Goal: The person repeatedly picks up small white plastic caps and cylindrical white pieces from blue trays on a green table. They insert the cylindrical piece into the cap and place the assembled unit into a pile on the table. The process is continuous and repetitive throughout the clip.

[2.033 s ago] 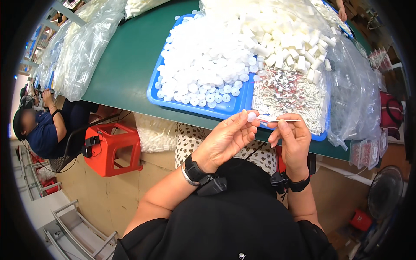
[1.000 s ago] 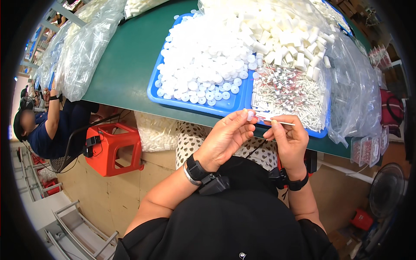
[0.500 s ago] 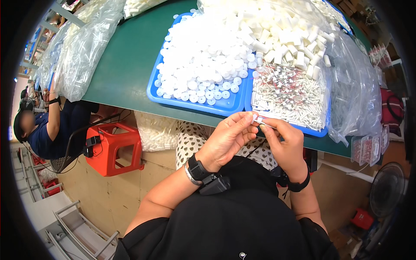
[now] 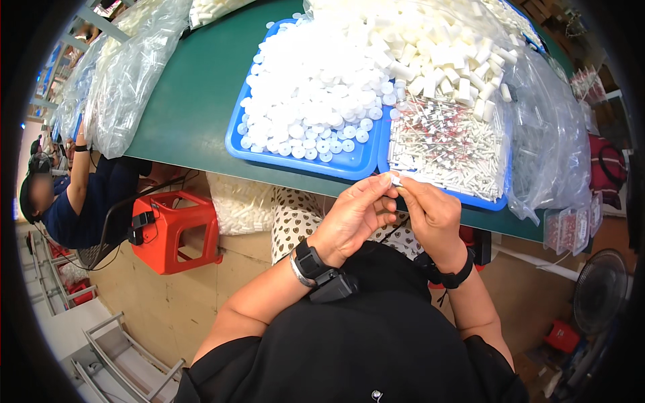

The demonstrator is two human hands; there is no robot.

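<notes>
My left hand is closed in a pinch, thumb and forefinger on a small white plastic piece. Right up against it, my right hand pinches with thumb and forefinger; whatever lies between these fingers is mostly covered. Both hands are in front of the table edge, just below the blue trays. Behind the right hand, a blue tray bears many thin white stick-like parts with red bits. White round discs heap up in the blue tray on the left.
Cream foam cylinders pile up at the back right, by a clear plastic bag. Another bag hangs over the green table. A red stool and a seated person are at left; a black fan is at right.
My right hand has moved left, its fingertips closing up to the left ones. The thin white stick seen between its fingers earlier is now mostly covered. My left hand has hardly moved.
</notes>
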